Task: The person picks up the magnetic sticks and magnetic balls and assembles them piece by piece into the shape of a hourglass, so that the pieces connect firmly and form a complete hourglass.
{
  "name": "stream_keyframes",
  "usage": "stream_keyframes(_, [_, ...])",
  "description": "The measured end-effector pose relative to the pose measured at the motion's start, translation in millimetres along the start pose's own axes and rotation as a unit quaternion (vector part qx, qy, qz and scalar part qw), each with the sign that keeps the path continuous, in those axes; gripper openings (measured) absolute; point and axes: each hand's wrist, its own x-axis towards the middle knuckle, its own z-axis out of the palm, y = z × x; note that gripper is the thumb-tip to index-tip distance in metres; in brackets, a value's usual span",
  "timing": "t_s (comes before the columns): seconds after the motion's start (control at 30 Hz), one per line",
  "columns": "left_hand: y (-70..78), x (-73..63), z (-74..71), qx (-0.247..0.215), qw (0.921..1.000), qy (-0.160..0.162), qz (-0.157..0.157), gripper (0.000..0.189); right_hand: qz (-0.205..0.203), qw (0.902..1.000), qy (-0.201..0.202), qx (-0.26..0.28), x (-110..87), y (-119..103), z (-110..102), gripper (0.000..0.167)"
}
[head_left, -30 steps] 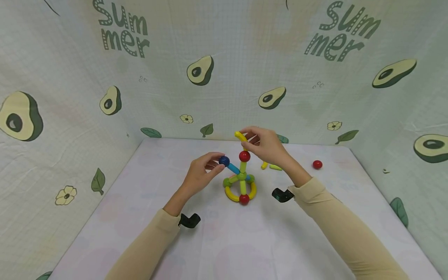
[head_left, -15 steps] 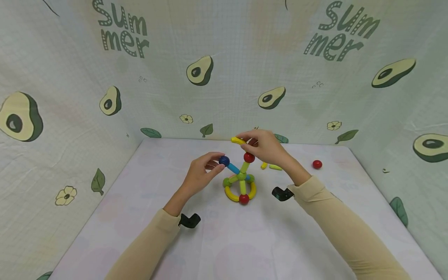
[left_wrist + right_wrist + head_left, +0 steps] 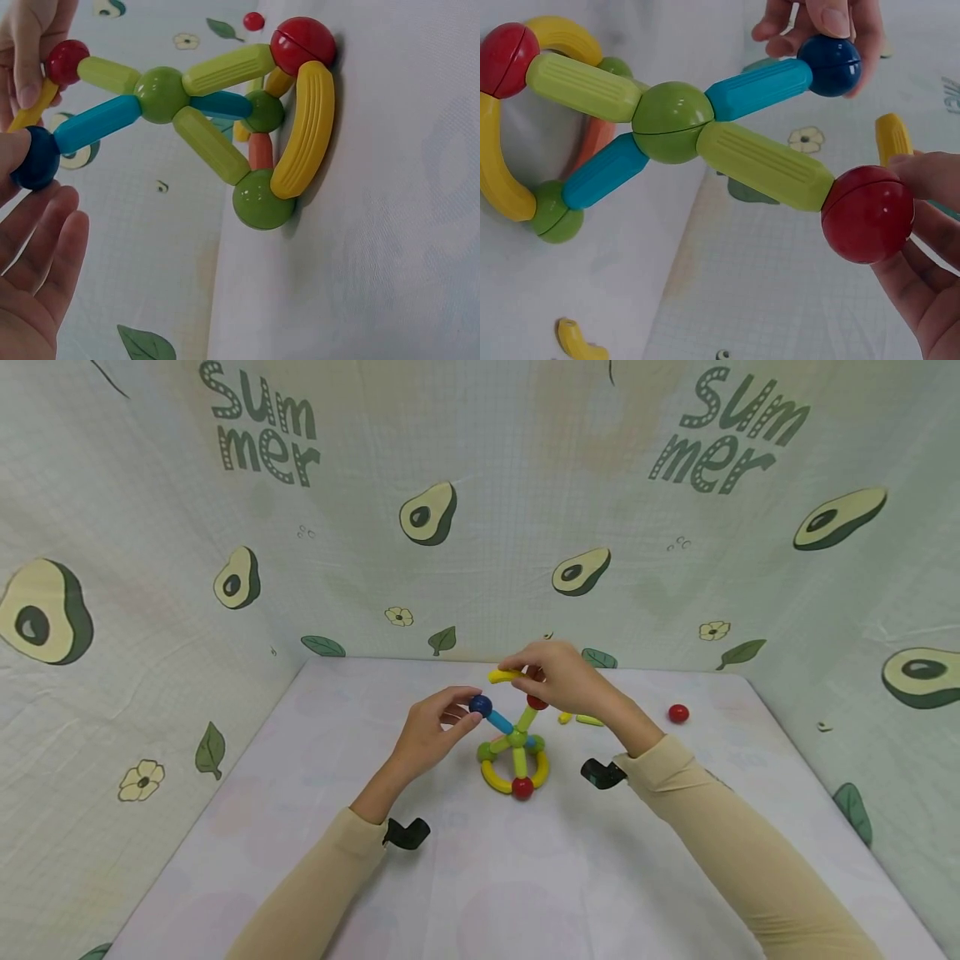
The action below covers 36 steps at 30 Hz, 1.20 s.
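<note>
A magnetic stick-and-ball structure stands on the table, its green centre ball (image 3: 673, 122) raised on light green and blue rods above a ring of curved rods. My left hand (image 3: 431, 727) pinches the dark blue ball (image 3: 481, 705) at the end of a blue rod (image 3: 97, 124). My right hand (image 3: 562, 677) grips a yellow curved rod (image 3: 504, 677), which points left toward the blue ball. The rod's other end is hidden by the fingers, right at the upper red ball (image 3: 868, 214). That ball sits on a light green rod (image 3: 769, 165) leaning right.
Behind the structure, a loose yellow curved rod (image 3: 565, 717) and a light green rod (image 3: 589, 720) lie on the table (image 3: 480, 877). Farther right rests a loose red ball (image 3: 678, 714). A patterned cloth (image 3: 495, 468) hangs at the back and sides.
The yellow curved rod has swung from steep to nearly level, its free end going left and down with the right hand. The upper red ball has leaned right. My left hand stays put.
</note>
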Motion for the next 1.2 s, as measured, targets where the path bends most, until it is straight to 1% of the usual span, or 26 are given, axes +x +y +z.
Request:
stream_keyframes(0.2, [-1.4,-0.2,0.6,0.004,1.0000,0.002,0.005,0.042,-0.002,1.0000,-0.005,-0.008,-0.2,-1,1,0.029])
stream_keyframes(0.33, [-0.1,-0.6,0.8,0.004,1.0000,0.003,0.003,0.042,-0.014,0.9998,-0.008,-0.006,-0.2,-1,3,0.027])
stream_keyframes(0.43, [0.8,-0.6,0.9,0.001,1.0000,0.003,-0.001,0.042,-0.020,0.9996,-0.017,0.006,0.4,0,4,0.025])
stream_keyframes(0.63, [2.2,-0.4,1.2,0.000,1.0000,0.007,-0.003,0.043,-0.008,0.9985,-0.045,0.031,0.7,1,7,0.021])
stream_keyframes(0.77, [2.1,-0.2,1.3,0.006,1.0000,0.005,-0.004,0.044,-0.007,0.9983,-0.045,0.037,0.4,4,9,0.022])
stream_keyframes(1.0, [2.1,-0.3,0.9,0.014,0.9997,-0.017,0.006,0.047,-0.007,0.9984,-0.040,0.040,-1.9,8,12,0.022])
stream_keyframes(1.2, [2.5,-0.8,1.2,0.017,0.9997,-0.014,0.006,0.045,-0.011,0.9991,-0.025,0.031,-10.4,13,12,0.026])
